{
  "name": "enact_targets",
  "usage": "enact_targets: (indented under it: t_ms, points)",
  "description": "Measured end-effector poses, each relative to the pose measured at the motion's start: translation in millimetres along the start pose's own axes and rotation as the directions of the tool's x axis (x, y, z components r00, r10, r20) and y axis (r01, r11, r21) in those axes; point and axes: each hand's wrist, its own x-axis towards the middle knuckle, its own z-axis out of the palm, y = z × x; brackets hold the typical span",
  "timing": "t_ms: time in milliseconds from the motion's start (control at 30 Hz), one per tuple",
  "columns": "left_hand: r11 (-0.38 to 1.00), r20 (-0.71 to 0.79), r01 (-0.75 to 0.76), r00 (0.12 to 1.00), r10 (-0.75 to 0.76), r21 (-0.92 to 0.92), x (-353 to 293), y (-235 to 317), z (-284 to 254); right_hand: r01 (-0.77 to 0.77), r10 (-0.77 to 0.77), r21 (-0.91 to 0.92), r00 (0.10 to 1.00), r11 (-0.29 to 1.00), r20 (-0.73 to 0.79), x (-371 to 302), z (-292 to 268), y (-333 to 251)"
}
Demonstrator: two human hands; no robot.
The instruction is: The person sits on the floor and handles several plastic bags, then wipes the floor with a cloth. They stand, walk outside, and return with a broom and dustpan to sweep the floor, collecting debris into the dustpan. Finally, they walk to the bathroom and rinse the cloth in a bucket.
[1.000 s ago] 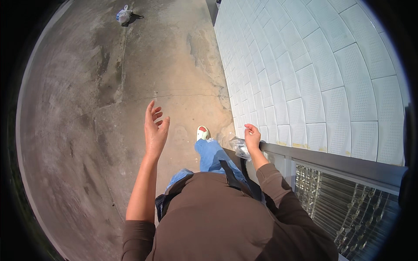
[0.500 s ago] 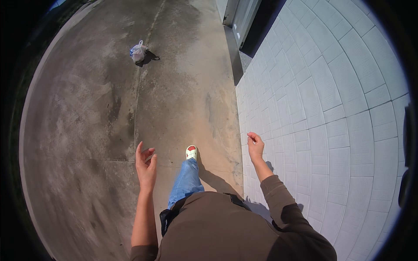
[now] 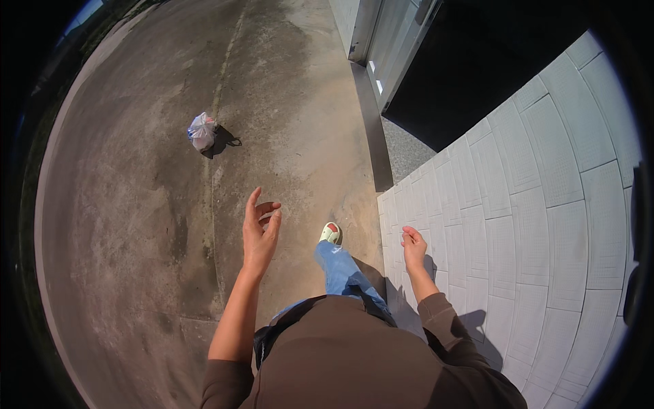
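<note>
My left hand (image 3: 261, 232) is raised in front of me over the concrete, empty, its fingers apart and slightly curled. Closer to the tiled wall, my right hand (image 3: 414, 249) hangs with its fingers curled in, and nothing shows in them. Neither hand touches anything. Ahead and to the left, a tied plastic bag (image 3: 202, 133), whitish with blue and pink patches, sits on the ground with its shadow beside it. What it contains cannot be made out.
Concrete ground (image 3: 136, 225) with stains and a long seam stretches ahead. A white tiled wall (image 3: 504, 218) runs along my right. Beyond it, a doorway with a dark inside stands by a metal door (image 3: 398, 51) and a raised sill (image 3: 371, 123). My pale shoe (image 3: 330, 232) is forward.
I have stepped forward, so the bag and the doorway are nearer and more of the dark opening shows. My left hand has swung up and to the right; the right hand has dropped slightly.
</note>
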Motion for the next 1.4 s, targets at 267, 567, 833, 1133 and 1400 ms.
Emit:
enact_targets:
  t_ms: [267, 567, 833, 1133, 1400]
  points:
    - [0.972, -0.029, 0.083, 0.995, -0.092, -0.222, 211, 22, 61, 0.245, -0.245, 0.037, 0.969, 0.969, 0.014, 223, 114, -124]
    - [0.995, 0.22, -0.078, 0.971, 0.092, -0.069, 474, 73, 212, 0.235, -0.239, -0.057, 0.903, 0.97, -0.356, 437, 142, -193]
    - [0.994, 0.685, 0.004, 0.725, 0.074, -0.111, 580, 151, 407, -0.196, 0.212, 0.101, 0.701, 0.975, -0.681, 550, 56, -193]
    - [0.95, 0.833, -0.275, 0.485, 0.268, -0.145, 646, 223, 662, -0.144, 0.207, 0.164, 0.381, 0.976, -0.901, 756, -78, -97]
    - [0.861, 0.613, 0.36, 0.787, -0.074, -0.359, 769, 204, 855, 0.068, -0.044, 0.006, 0.703, 0.998, -0.71, 954, -153, -194]
